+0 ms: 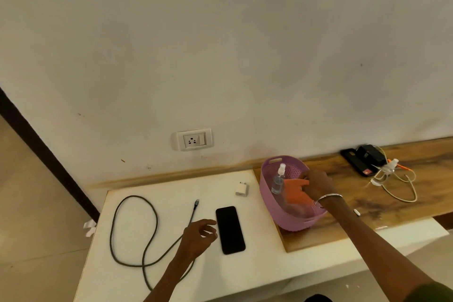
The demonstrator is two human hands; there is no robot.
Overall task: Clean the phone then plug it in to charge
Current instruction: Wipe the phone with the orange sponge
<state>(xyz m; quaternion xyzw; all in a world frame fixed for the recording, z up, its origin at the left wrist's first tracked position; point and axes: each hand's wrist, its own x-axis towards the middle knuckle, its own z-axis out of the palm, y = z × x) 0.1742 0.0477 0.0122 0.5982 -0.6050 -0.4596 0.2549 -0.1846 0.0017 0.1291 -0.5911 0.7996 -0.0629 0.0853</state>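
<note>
While the phone point(230, 229) lies flat at lower centre of the white desk point(152, 284), the left hand point(198, 235) hovers just beside it, fingers loosely spread, and the right hand point(317, 185) pinches an orange cloth point(295, 192) inside the purple basket point(269, 201).

A glossy black slab phone point(230, 229) and a dark grey braided cable point(133, 228) lie on the white counter point(171, 274) — beside them a lilac perforated plastic basket point(289, 218) holding an orange cloth point(295, 191), and a white plug adapter point(242, 189) — wood-grain brown board point(367, 193) beyond
</note>
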